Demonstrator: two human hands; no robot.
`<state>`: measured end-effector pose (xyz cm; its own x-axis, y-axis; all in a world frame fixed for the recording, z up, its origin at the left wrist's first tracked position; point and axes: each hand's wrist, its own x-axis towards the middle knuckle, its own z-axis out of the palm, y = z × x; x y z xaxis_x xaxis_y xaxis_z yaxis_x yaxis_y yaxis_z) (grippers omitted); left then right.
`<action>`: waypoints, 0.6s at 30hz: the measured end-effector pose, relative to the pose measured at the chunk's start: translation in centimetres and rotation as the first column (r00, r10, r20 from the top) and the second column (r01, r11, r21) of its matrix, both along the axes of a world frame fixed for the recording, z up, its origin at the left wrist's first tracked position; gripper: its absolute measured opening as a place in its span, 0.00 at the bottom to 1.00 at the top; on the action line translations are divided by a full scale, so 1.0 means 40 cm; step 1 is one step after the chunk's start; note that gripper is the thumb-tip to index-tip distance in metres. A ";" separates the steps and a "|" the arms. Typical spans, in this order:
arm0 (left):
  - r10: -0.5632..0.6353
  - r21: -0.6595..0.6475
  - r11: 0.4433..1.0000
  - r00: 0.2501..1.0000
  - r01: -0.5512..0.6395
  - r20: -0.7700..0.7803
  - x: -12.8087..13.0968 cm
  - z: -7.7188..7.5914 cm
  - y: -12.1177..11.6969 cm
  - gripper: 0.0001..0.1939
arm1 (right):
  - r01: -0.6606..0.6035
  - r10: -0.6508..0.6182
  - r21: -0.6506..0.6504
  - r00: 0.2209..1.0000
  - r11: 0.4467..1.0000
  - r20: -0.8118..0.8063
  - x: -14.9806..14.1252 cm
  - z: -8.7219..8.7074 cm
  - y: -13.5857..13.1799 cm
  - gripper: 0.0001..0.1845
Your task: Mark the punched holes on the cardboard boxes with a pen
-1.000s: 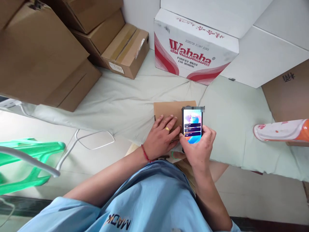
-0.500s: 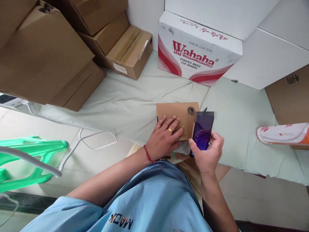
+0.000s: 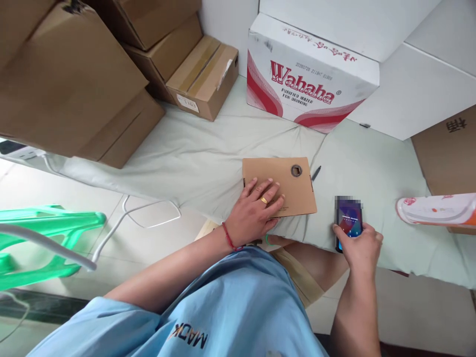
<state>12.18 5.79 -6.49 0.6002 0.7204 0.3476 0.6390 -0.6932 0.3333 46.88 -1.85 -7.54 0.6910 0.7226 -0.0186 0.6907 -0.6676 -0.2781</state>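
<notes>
My left hand (image 3: pixel 256 213) lies flat, fingers spread, on the near left corner of a small flat brown cardboard box (image 3: pixel 286 184) with a round hole in its top. The box rests on a pale green sheet (image 3: pixel 193 158). My right hand (image 3: pixel 359 248) grips a phone (image 3: pixel 348 222) with a lit screen, low over the sheet, to the right of the box. A dark pen (image 3: pixel 316 173) lies just beyond the box's far right corner.
A white and red Wahaha carton (image 3: pixel 305 74) stands at the back, with white boxes (image 3: pixel 409 89) behind it. Brown cartons (image 3: pixel 74 74) are stacked on the left. A white and orange cylinder (image 3: pixel 435 209) lies at the right. A green plastic stool (image 3: pixel 44 238) stands on the floor.
My right hand has carried the phone down and to the right, from above the box to the sheet beside it, uncovering the box's right side. My left hand stays put.
</notes>
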 end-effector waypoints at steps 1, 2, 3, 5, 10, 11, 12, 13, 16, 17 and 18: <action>0.001 -0.001 1.000 1.000 -0.001 0.000 0.000 0.000 0.000 0.27 | -0.015 0.015 -0.020 1.000 1.000 0.004 0.004 -0.004 0.003 0.55; 0.002 0.001 1.000 1.000 -0.002 -0.001 0.000 0.000 0.000 0.27 | -0.033 0.034 -0.040 0.999 0.999 0.006 0.005 -0.006 0.007 0.55; 0.002 0.006 1.000 1.000 -0.002 -0.003 0.001 -0.001 0.000 0.27 | -0.054 0.054 -0.051 0.998 0.997 0.008 0.003 -0.007 0.011 0.55; 0.000 0.016 1.000 1.000 0.000 -0.007 0.001 -0.002 0.000 0.26 | -0.097 0.097 -0.012 0.995 0.995 0.015 -0.013 -0.002 0.019 0.53; -0.043 0.040 0.998 0.999 0.043 0.006 -0.020 -0.016 0.004 0.25 | -0.128 0.204 0.307 0.952 0.943 -0.229 -0.097 0.029 0.030 0.44; -0.067 0.058 0.996 0.998 0.066 0.017 -0.031 -0.022 0.006 0.23 | -0.127 0.244 0.328 0.906 0.936 -0.347 -0.116 0.033 0.032 0.43; -0.095 0.080 0.993 0.995 0.092 0.029 -0.044 -0.028 0.008 0.22 | -0.134 0.284 0.331 0.839 0.934 -0.464 -0.134 0.034 0.034 0.43; -0.124 0.107 0.987 0.991 0.119 0.043 -0.059 -0.035 0.010 0.21 | -0.152 0.317 0.322 0.763 0.935 -0.563 -0.150 0.033 0.037 0.44; -0.179 0.145 0.975 0.981 0.166 0.081 -0.106 -0.049 0.012 0.19 | -0.213 0.351 0.280 0.625 0.936 -0.698 -0.188 0.024 0.051 0.45; -0.185 0.132 0.976 0.978 0.172 0.096 -0.120 -0.051 0.010 0.19 | -0.218 0.350 0.273 0.615 0.937 -0.706 -0.198 0.021 0.056 0.45; -0.190 0.110 0.978 0.975 0.177 0.118 -0.133 -0.052 0.006 0.18 | -0.221 0.352 0.274 0.608 0.936 -0.712 -0.208 0.018 0.062 0.45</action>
